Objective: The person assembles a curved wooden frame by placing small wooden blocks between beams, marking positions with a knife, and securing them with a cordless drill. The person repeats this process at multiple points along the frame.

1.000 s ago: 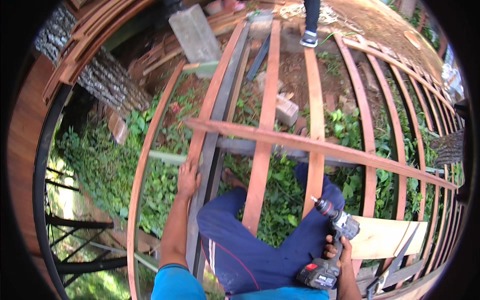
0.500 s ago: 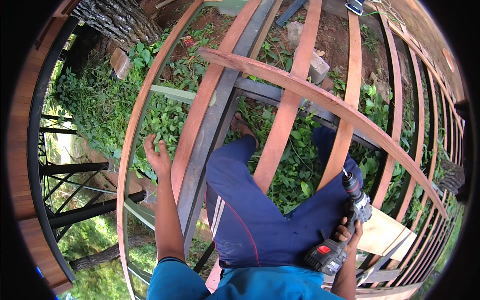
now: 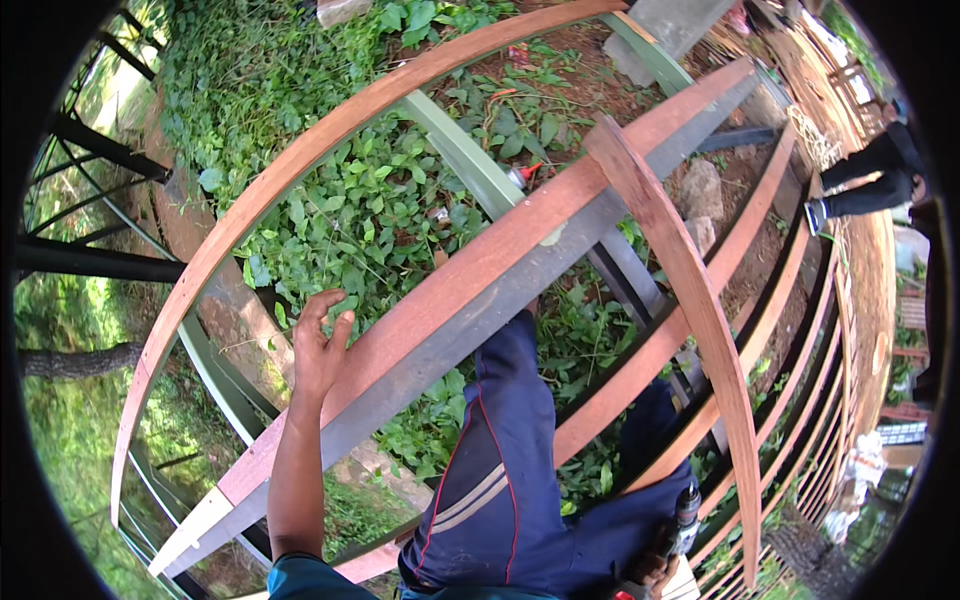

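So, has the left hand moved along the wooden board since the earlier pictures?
Cannot tell: the left hand rests at the same reddish board as one second ago, but the camera itself turned.

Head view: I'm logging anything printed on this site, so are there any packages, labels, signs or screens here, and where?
No packages, signs or screens can be made out.
Drill: in the right hand at the lower edge, dark body; a red patch at its base, too small to tell if it is a label.
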The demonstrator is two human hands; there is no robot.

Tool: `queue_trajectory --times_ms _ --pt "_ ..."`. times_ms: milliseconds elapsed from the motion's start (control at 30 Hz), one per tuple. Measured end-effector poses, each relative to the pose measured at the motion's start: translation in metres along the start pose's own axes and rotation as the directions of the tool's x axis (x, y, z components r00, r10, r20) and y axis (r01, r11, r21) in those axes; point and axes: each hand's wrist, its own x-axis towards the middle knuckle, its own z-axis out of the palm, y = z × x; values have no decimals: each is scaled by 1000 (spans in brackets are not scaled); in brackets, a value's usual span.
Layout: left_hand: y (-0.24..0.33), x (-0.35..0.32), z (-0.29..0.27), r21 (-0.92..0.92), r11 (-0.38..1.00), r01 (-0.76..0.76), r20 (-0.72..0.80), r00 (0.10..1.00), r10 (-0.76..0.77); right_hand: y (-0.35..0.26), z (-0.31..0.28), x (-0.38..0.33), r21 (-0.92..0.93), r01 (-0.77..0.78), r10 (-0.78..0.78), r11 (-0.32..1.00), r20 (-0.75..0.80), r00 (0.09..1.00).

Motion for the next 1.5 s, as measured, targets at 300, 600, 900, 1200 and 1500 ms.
queue_trajectory --times_ms 300,600,900,1200,1500 --pt "-95 178 60 121 989 86 568 811 -141 62 81 129 -249 -145 94 957 -206 974" --pt "-214 214 249 373 926 65 676 664 -319 77 90 164 -298 -235 138 925 -313 940" --pt "-258 178 313 571 820 -16 531 770 -354 67 79 151 -293 -247 147 924 -324 935" --pt "-195 141 224 472 877 94 532 763 -368 58 70 144 -305 -268 183 914 -279 943" --pt "-275 100 214 479 792 378 73 882 -466 47 70 130 -357 -309 218 881 -273 937"
